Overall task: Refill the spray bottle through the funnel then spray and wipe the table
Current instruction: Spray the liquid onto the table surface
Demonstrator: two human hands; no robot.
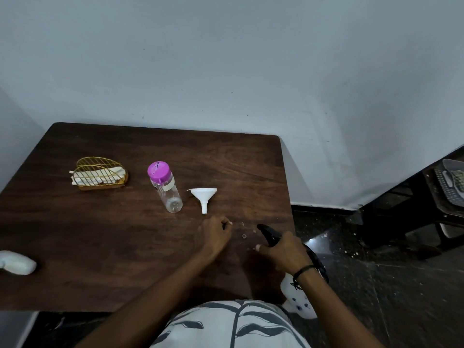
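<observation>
- Spray bottle (298, 292) is gripped at its black head by right hand (285, 252), hanging off the table (105, 242) edge (could be dropped).
- Left hand (216, 233) loosely curled, nothing held.
- Funnel (204, 195) lies tipped beside the capped refill bottle (164, 187); spillage likely if seated crooked.

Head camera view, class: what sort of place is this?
Probably a plain room in a home: a dark wooden table against a bare painted wall, a gold wire napkin holder, and a speckled dark floor.

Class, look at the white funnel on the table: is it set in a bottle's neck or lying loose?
Lying loose. The funnel lies on its side on the bare table, spout toward the person, beside the clear bottle, touching neither bottle.
</observation>
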